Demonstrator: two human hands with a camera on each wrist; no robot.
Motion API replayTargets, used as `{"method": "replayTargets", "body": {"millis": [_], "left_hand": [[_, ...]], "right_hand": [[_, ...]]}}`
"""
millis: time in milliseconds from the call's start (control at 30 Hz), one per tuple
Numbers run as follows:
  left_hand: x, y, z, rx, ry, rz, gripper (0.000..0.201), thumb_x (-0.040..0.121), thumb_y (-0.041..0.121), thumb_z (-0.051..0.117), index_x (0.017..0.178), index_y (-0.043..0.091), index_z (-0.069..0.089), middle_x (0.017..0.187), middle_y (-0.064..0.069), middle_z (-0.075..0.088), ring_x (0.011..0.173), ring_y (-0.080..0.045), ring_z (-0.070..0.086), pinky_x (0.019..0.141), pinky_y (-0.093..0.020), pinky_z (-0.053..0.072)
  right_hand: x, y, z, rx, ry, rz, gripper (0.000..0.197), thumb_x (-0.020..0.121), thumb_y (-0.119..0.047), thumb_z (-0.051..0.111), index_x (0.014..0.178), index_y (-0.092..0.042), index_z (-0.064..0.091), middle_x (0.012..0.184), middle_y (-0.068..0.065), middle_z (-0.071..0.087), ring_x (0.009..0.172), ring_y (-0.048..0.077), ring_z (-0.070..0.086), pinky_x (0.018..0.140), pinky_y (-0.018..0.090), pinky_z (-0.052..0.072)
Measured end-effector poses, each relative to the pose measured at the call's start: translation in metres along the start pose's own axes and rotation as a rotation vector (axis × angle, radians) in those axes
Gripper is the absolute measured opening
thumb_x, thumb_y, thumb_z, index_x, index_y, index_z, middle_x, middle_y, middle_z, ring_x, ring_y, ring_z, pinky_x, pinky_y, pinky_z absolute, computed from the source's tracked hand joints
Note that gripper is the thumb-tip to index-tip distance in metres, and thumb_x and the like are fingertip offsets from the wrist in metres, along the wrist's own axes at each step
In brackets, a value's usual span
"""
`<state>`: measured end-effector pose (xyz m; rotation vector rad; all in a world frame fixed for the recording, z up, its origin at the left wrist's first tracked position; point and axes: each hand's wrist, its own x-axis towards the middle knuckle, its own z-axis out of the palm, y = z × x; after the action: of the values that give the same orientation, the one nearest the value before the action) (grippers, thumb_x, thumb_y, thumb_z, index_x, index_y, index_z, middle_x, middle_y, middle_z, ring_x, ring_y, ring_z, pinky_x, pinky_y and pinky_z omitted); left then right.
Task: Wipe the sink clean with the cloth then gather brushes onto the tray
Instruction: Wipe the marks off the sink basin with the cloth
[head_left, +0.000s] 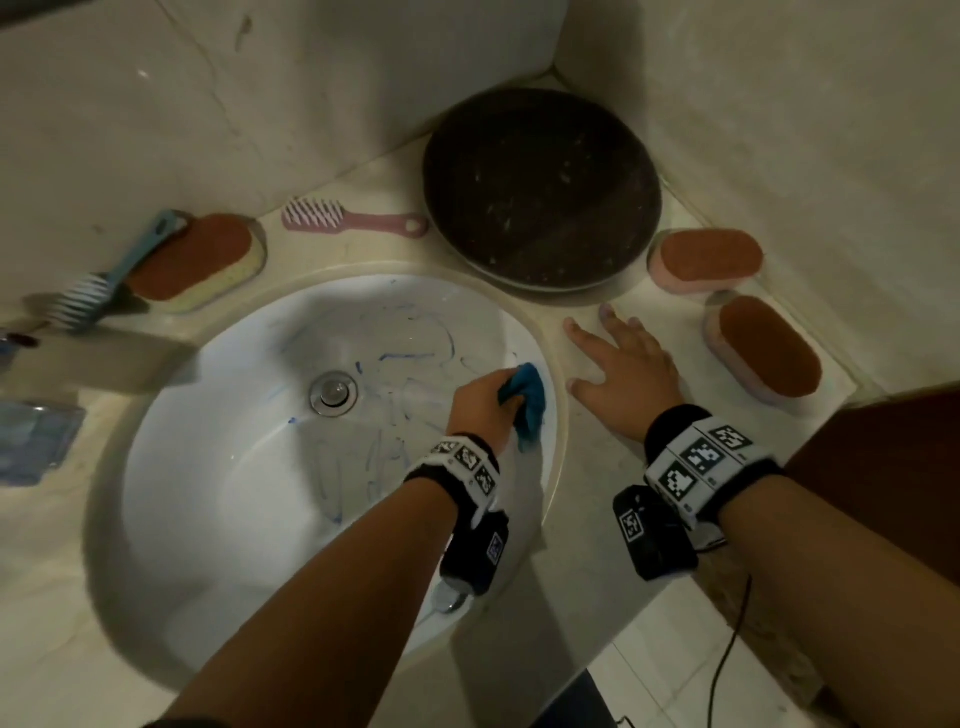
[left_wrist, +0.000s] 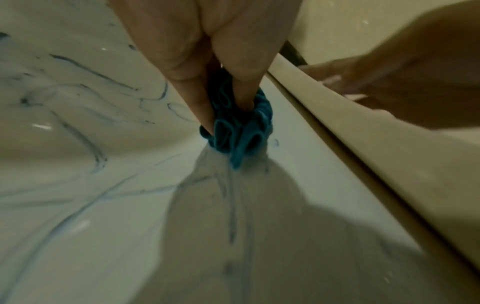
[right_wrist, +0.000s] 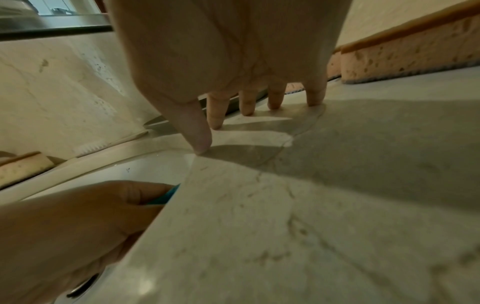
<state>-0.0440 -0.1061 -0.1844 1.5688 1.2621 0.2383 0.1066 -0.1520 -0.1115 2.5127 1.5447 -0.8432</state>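
My left hand (head_left: 485, 402) grips a bunched teal cloth (head_left: 527, 402) against the right inner wall of the round white sink (head_left: 218, 467), which carries blue streaks. In the left wrist view the cloth (left_wrist: 233, 127) bulges out between my fingers (left_wrist: 244, 61). My right hand (head_left: 621, 371) lies flat with spread fingers on the counter right of the sink; in the right wrist view its fingertips (right_wrist: 202, 144) touch the stone. A pink brush (head_left: 353, 221) lies behind the sink. A blue brush (head_left: 111, 275) leans at the left. The dark round tray (head_left: 540, 187) stands in the back corner.
Three brown-topped sponges lie on the counter: one (head_left: 200, 262) at the left under the blue brush's handle, two (head_left: 706, 260) (head_left: 763, 351) at the right by the wall. The drain (head_left: 334, 392) is mid-sink. A clear blue box (head_left: 31, 441) sits far left.
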Motion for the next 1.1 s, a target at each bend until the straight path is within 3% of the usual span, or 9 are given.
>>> {"method": "replayTargets", "body": {"millis": [67,200,267,367,533,667,767,900,1100], "left_hand": [[0.014,0.003,-0.009,0.024,0.029,-0.021,0.032,0.092,0.006,0.051,0.121,0.011,0.063,0.115,-0.009,0.065,0.099,-0.015,0.058,0.08,-0.011,0.037],[0.033,0.005,-0.017,-0.024,0.156,-0.052,0.032,0.089,0.006,0.056,0.12,0.013,0.057,0.112,-0.013,0.066,0.102,-0.027,0.062,0.09,-0.026,0.047],[0.028,0.006,-0.012,-0.055,0.182,-0.049,0.03,0.089,0.008,0.057,0.118,0.014,0.054,0.11,-0.011,0.065,0.099,-0.025,0.062,0.084,-0.024,0.046],[0.013,0.005,-0.002,-0.063,0.096,-0.023,0.035,0.089,0.015,0.058,0.124,0.016,0.052,0.111,-0.002,0.062,0.097,-0.014,0.057,0.081,-0.017,0.04],[0.001,-0.009,0.004,-0.122,-0.024,0.016,0.056,0.085,0.019,0.067,0.137,0.021,0.047,0.127,-0.003,0.06,0.115,-0.016,0.056,0.1,-0.021,0.04],[0.013,-0.011,-0.005,-0.085,0.058,0.025,0.044,0.091,0.008,0.056,0.134,0.015,0.051,0.126,-0.008,0.06,0.113,-0.014,0.055,0.089,-0.006,0.033],[0.031,-0.009,-0.013,-0.069,0.158,-0.024,0.044,0.091,0.007,0.055,0.135,0.013,0.05,0.127,-0.012,0.059,0.116,-0.024,0.056,0.099,-0.021,0.04],[0.037,0.0,-0.012,-0.067,0.254,-0.038,0.038,0.089,0.001,0.053,0.125,0.01,0.049,0.118,-0.014,0.061,0.104,-0.025,0.059,0.081,-0.02,0.041],[-0.004,-0.003,0.003,-0.039,0.005,0.011,0.041,0.087,0.011,0.058,0.127,0.018,0.053,0.116,-0.007,0.064,0.107,-0.021,0.06,0.086,-0.015,0.039]], "right_hand": [[0.001,0.0,0.001,-0.004,-0.002,0.002,0.068,0.089,-0.044,0.05,0.143,-0.051,0.009,0.159,-0.012,-0.007,0.147,0.022,-0.003,0.118,0.051,0.007],[0.003,0.002,0.002,-0.001,0.011,0.001,0.068,0.089,-0.044,0.05,0.143,-0.052,0.008,0.158,-0.012,-0.008,0.147,0.022,-0.004,0.118,0.05,0.007],[0.002,0.002,0.002,-0.004,0.004,0.001,0.068,0.09,-0.044,0.049,0.143,-0.053,0.008,0.158,-0.012,-0.008,0.147,0.022,-0.004,0.118,0.051,0.007],[0.001,0.001,0.002,-0.001,0.008,0.003,0.068,0.09,-0.044,0.049,0.143,-0.052,0.008,0.158,-0.012,-0.008,0.147,0.022,-0.004,0.118,0.051,0.008],[0.002,0.002,0.003,-0.028,-0.005,0.0,0.068,0.09,-0.045,0.047,0.143,-0.053,0.004,0.158,-0.011,-0.008,0.147,0.023,-0.004,0.117,0.052,0.008],[0.001,0.0,0.003,-0.023,0.011,0.002,0.068,0.09,-0.044,0.048,0.143,-0.052,0.006,0.159,-0.011,-0.007,0.147,0.023,-0.005,0.117,0.052,0.006],[0.001,0.001,0.005,-0.025,0.028,0.005,0.068,0.09,-0.044,0.048,0.143,-0.052,0.007,0.159,-0.011,-0.008,0.147,0.022,-0.004,0.117,0.051,0.006],[0.002,0.002,0.005,-0.012,0.02,-0.001,0.068,0.09,-0.044,0.049,0.143,-0.052,0.008,0.159,-0.011,-0.007,0.147,0.022,-0.005,0.118,0.051,0.005],[0.002,0.001,0.005,-0.018,0.023,0.0,0.068,0.089,-0.043,0.049,0.143,-0.051,0.008,0.159,-0.011,-0.007,0.147,0.023,-0.004,0.117,0.053,0.007]]}}
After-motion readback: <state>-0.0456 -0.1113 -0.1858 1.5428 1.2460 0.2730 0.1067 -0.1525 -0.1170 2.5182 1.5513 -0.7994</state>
